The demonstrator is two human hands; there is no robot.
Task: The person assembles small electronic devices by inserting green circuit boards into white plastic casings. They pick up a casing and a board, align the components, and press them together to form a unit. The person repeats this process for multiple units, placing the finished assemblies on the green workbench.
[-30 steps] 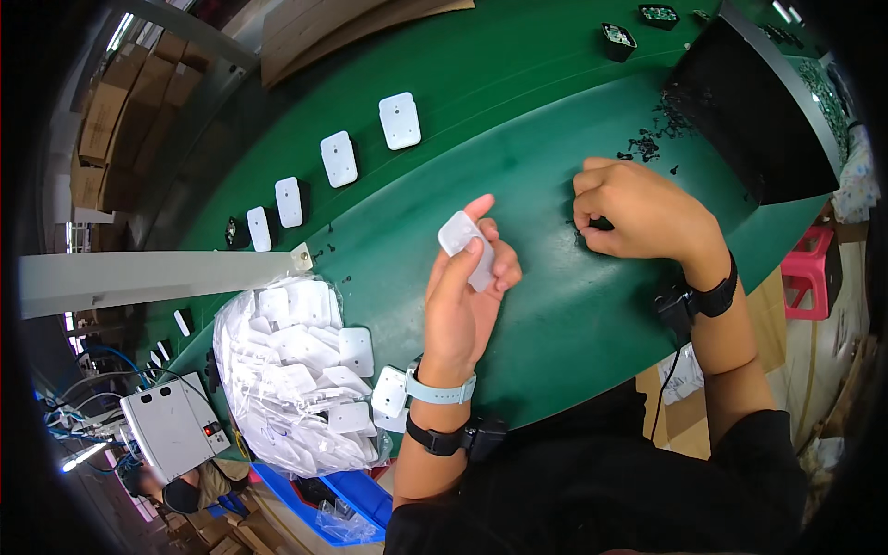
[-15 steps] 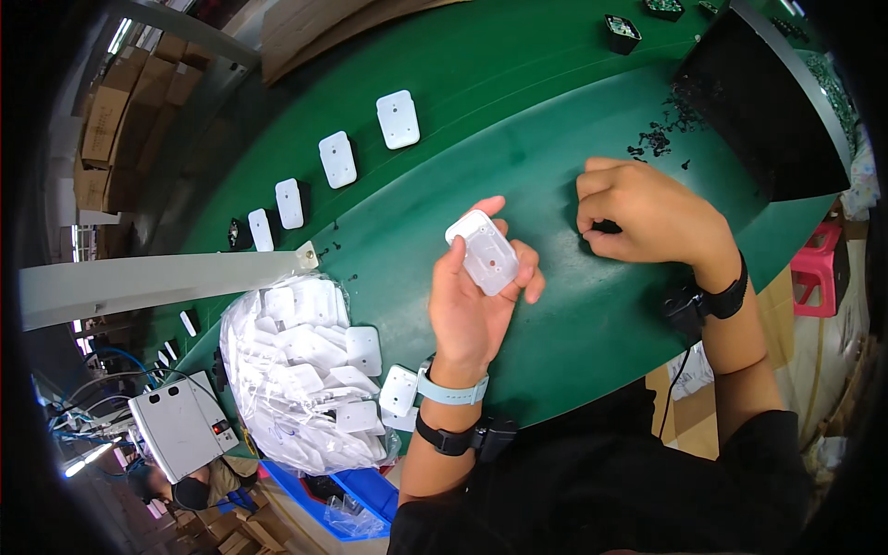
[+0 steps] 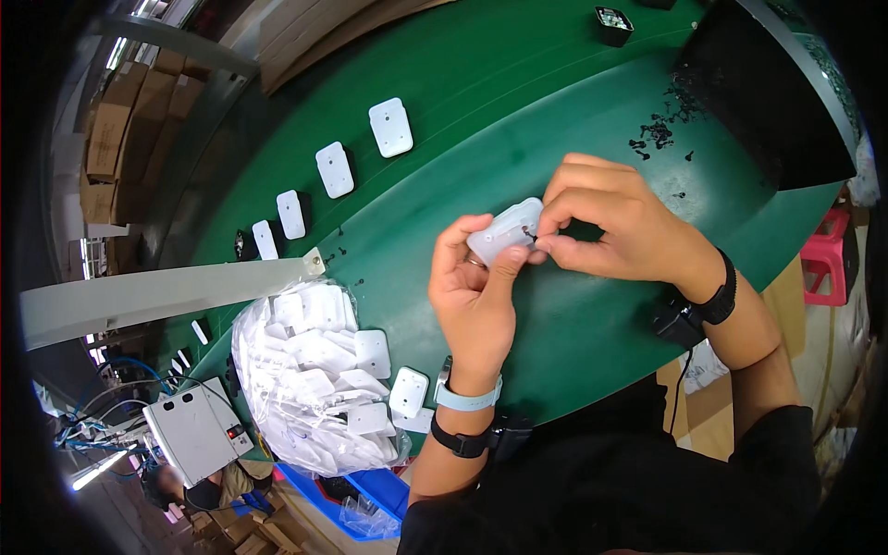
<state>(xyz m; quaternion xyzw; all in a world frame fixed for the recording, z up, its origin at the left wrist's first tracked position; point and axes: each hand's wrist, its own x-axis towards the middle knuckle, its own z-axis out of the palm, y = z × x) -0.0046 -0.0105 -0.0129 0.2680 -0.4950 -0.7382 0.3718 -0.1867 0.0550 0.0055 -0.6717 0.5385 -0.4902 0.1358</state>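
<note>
Head view: we log one frame.
Left hand (image 3: 476, 301): fingers clasp white plastic housing (image 3: 506, 231) above the green bench (image 3: 518, 120).
Right hand (image 3: 615, 222): has come off the bench; fingertips now pinch at the housing's edge.
Meaning: we judge fitting has begun.

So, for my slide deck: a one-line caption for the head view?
Left hand holds a small white plastic cover while right hand pinches its edge above a green table.
</note>
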